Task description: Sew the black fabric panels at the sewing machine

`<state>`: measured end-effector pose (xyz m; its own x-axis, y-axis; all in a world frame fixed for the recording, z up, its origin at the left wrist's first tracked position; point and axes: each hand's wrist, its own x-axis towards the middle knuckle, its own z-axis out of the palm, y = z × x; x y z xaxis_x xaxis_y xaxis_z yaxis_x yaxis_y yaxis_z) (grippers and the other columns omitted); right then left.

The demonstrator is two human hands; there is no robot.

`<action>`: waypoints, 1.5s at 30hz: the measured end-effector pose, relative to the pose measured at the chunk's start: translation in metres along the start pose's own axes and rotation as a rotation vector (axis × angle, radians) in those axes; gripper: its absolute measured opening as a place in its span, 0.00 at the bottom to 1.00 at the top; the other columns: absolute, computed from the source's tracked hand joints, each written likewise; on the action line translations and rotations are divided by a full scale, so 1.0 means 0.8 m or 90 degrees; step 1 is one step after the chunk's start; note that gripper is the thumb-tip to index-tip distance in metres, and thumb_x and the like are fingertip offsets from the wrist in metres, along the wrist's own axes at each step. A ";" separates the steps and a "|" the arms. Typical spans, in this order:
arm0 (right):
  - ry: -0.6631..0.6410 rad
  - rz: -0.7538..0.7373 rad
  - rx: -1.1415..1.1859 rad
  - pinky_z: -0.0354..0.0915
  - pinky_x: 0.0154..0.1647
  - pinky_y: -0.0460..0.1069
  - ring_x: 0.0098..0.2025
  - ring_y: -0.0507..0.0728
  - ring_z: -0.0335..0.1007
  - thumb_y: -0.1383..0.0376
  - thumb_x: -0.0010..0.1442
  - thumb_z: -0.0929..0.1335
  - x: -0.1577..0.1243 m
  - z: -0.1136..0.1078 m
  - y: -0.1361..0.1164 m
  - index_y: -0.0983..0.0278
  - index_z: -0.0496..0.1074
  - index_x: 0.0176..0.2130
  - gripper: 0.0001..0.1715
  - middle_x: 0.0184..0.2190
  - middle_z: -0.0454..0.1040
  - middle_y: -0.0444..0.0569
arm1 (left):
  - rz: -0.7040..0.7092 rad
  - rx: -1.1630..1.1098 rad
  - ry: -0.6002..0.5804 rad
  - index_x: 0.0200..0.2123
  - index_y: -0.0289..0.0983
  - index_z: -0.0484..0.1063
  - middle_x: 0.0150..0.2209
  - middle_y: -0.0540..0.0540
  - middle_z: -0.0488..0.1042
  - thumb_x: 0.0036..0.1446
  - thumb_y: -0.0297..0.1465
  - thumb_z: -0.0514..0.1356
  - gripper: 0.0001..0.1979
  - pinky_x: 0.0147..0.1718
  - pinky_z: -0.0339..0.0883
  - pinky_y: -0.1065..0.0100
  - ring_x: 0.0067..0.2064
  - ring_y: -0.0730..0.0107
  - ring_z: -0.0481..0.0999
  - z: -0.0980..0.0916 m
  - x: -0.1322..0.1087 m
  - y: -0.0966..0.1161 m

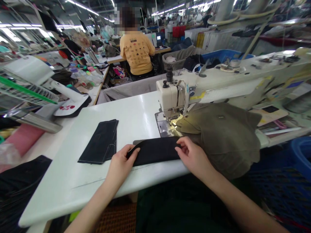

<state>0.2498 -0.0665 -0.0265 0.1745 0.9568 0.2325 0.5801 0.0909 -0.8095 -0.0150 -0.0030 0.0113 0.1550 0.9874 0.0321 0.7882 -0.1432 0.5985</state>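
Observation:
A black cloth piece (155,150) lies at the front edge of the white table, in front of the sewing machine (170,97). My left hand (125,161) pinches its left end between thumb and fingers. At its right end, my right hand (191,155) has thumb and curled fingers closed on the edge. An olive-brown garment (221,136) is bunched right of the needle area, partly beneath the machine arm. Another stitched black piece (99,142) rests flat on the table to the left of my left hand.
A person in a yellow shirt (137,53) sits ahead, facing away. Dark fabric (21,181) is piled at lower left beside a metal cylinder (36,119). A blue basket (279,191) stands at lower right. A white lamp-like stand (70,105) is on the left.

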 end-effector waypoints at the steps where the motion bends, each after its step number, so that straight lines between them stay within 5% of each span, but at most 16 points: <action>1: -0.009 -0.025 -0.027 0.70 0.35 0.50 0.30 0.55 0.74 0.65 0.62 0.66 0.001 -0.001 -0.001 0.61 0.72 0.41 0.06 0.31 0.77 0.46 | 0.003 0.004 0.006 0.34 0.41 0.74 0.31 0.49 0.78 0.59 0.47 0.56 0.16 0.36 0.66 0.65 0.33 0.61 0.77 0.001 -0.002 -0.001; 13: 0.021 -0.139 -0.207 0.70 0.40 0.50 0.37 0.58 0.76 0.70 0.65 0.67 -0.009 0.003 -0.010 0.64 0.78 0.44 0.10 0.36 0.78 0.51 | 0.030 0.222 0.079 0.39 0.40 0.73 0.31 0.45 0.79 0.64 0.43 0.52 0.16 0.31 0.63 0.67 0.31 0.59 0.79 0.013 -0.007 -0.009; 22: 0.033 -0.062 -0.091 0.71 0.40 0.49 0.37 0.56 0.77 0.71 0.64 0.67 -0.006 0.004 -0.008 0.65 0.77 0.48 0.14 0.39 0.79 0.50 | 0.041 0.270 0.037 0.39 0.39 0.72 0.29 0.46 0.79 0.65 0.39 0.54 0.11 0.28 0.62 0.68 0.29 0.60 0.79 0.012 -0.011 -0.001; 45: 0.016 -0.040 -0.098 0.70 0.38 0.47 0.34 0.55 0.76 0.70 0.64 0.65 -0.012 -0.001 -0.010 0.63 0.80 0.44 0.14 0.33 0.77 0.49 | 0.001 0.325 0.009 0.40 0.39 0.74 0.32 0.44 0.81 0.65 0.41 0.54 0.13 0.31 0.66 0.65 0.33 0.55 0.81 0.010 -0.005 0.009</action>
<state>0.2437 -0.0768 -0.0218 0.1526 0.9431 0.2956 0.7054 0.1055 -0.7009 -0.0054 -0.0084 0.0089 0.1503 0.9876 0.0461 0.9791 -0.1551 0.1314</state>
